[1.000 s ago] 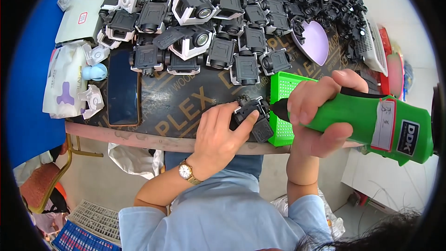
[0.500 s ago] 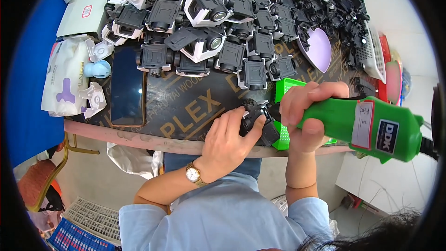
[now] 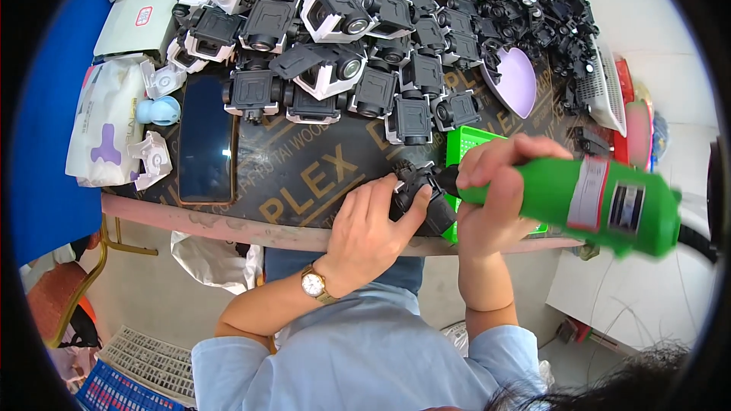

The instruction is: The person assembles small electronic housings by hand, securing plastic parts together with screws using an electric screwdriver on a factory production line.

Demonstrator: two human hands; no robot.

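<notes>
Near the table's front edge, my left hand [image 3: 373,221] is closed on a small black plastic housing [image 3: 435,211], fingers on its far side and thumb across its top. My right hand [image 3: 499,194] wraps round the front of a green electric screwdriver [image 3: 567,194], which lies nearly level. Its dark tip meets the housing's right side, close to my left thumb; whether a screw is there, I cannot make out. Partly hidden behind my right hand stands a green perforated basket [image 3: 466,141].
Many black-and-white plastic assemblies [image 3: 255,91] fill the table's far side, with a heap of small black parts [image 3: 525,7] at far right. A lilac dish [image 3: 512,84] sits beside the heap. To the left lie a phone [image 3: 207,141], a tissue pack [image 3: 106,125] and a blue object [image 3: 158,111].
The screwdriver has turned a little and shifted slightly left with my right hand, and its body is blurred. My left hand still holds the housing in nearly the same place.
</notes>
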